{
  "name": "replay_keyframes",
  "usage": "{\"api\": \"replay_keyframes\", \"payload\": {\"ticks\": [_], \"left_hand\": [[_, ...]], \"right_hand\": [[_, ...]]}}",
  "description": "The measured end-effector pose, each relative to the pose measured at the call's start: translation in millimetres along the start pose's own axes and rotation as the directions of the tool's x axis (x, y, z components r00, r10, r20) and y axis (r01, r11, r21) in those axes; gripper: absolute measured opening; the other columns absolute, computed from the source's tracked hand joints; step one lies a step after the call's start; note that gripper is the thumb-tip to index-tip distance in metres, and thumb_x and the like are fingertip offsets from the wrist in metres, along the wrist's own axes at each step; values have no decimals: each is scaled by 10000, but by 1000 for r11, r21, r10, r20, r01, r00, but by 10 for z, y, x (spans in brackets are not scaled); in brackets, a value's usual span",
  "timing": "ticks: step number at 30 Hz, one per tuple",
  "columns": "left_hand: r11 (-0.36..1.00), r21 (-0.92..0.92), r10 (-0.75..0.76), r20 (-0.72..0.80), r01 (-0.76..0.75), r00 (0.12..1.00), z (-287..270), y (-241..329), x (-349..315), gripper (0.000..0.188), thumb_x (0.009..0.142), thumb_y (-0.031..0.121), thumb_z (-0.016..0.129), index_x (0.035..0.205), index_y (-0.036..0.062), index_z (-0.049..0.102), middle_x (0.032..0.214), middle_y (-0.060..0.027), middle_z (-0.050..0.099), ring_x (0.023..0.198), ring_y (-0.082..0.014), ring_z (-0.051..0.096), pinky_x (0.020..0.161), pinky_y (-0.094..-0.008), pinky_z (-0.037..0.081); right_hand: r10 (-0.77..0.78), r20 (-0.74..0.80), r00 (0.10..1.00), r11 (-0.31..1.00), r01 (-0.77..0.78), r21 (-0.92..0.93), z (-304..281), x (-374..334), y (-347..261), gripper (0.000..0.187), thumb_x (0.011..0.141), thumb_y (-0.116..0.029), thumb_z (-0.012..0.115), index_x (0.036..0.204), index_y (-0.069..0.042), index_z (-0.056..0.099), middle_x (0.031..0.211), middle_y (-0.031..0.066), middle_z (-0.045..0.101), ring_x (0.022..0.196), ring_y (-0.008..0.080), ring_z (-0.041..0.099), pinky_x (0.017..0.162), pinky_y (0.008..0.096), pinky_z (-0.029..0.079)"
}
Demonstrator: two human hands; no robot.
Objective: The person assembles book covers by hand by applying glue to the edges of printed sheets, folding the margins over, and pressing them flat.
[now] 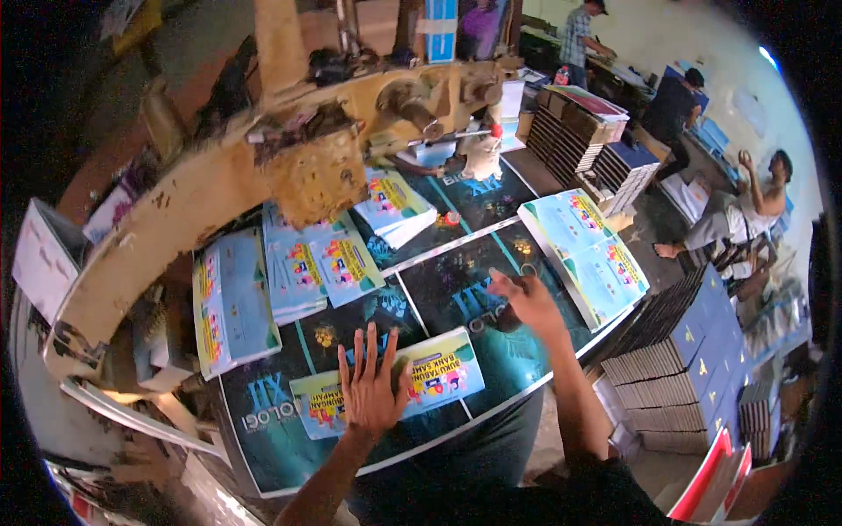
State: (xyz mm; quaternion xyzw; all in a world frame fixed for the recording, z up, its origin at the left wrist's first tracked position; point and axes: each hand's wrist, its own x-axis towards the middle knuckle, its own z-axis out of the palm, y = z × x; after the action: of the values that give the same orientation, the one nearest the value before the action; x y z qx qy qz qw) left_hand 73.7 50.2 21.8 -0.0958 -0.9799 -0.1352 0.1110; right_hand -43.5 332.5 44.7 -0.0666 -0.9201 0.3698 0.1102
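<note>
My left hand [375, 381] lies flat with its fingers spread on a blue printed booklet strip [438, 368], pressing it against the dark printed sheets [421, 302] that cover the table. To the right, my right hand [531, 302] hangs over the same sheets with its fingers curled together. Whatever those fingers hold, if anything, is hidden. A thick stack of matching light blue booklets [583, 254] stands just beyond it. Left of my left hand are another stack of long booklets [235, 298], a fanned pile [303, 259] and a smaller bundle [395, 209] farther back.
A heavy, worn cream-coloured machine frame [145, 254] arches over the table's far and left sides. Tall stacks of blue-covered books [693, 368] rise at the right, with more bound stacks [574, 131] behind. Several people [671, 114] sit or stand at the far right.
</note>
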Motion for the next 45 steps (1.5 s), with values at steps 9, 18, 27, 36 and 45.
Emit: {"api": "replay_keyframes", "payload": {"ticks": [9, 18, 27, 36, 45], "left_hand": [[985, -173, -14, -202, -22, 979, 181, -125, 63, 740, 975, 377, 490, 1519, -44, 218, 1584, -235, 232, 1484, -372, 202, 1200, -529, 132], [954, -294, -157, -320, 59, 934, 255, -298, -111, 587, 1021, 188, 396, 1533, -16, 193, 1599, -188, 231, 1496, -330, 185, 1210, -493, 136], [990, -139, -28, -263, -9, 964, 263, -198, -86, 644, 991, 304, 444, 1529, 13, 242, 1605, -137, 248, 1498, -284, 192, 1214, -490, 108], [999, -39, -30, -286, 20, 958, 249, -190, -90, 667, 957, 273, 479, 1542, 61, 237, 1617, -94, 240, 1501, -291, 189, 1203, -537, 96], [999, 47, 41, -358, -25, 933, 376, 94, 82, 667, 876, 277, 515, 1462, -17, 391, 1608, -102, 241, 1502, -256, 179, 1213, -519, 100]], "right_hand": [[48, 233, 971, 930, -129, 346, -81, 153, 121, 737, 970, -643, 429, 629, -25, 643, 547, 77, 532, 621, 223, 563, 719, 351, 493], [-300, 320, 899, 891, 144, 431, -158, -1365, -1682, 660, 1029, -346, 516, 429, -79, 450, 438, 75, 499, 439, 176, 540, 640, 328, 496], [-514, 452, 729, 851, 498, 166, 687, -1587, -1203, 290, 1004, -228, 517, 899, -9, 676, 665, 191, 624, 604, 379, 627, 624, 483, 493], [-542, 312, 780, 792, 350, 500, 50, -1427, -1405, 523, 1029, -358, 507, 670, -7, 652, 450, 67, 541, 410, 172, 579, 441, 333, 464], [-285, 459, 841, 930, 128, 344, 554, -1358, -1023, 579, 1042, -347, 495, 582, -1, 555, 461, 51, 508, 401, 114, 499, 407, 275, 375]]}}
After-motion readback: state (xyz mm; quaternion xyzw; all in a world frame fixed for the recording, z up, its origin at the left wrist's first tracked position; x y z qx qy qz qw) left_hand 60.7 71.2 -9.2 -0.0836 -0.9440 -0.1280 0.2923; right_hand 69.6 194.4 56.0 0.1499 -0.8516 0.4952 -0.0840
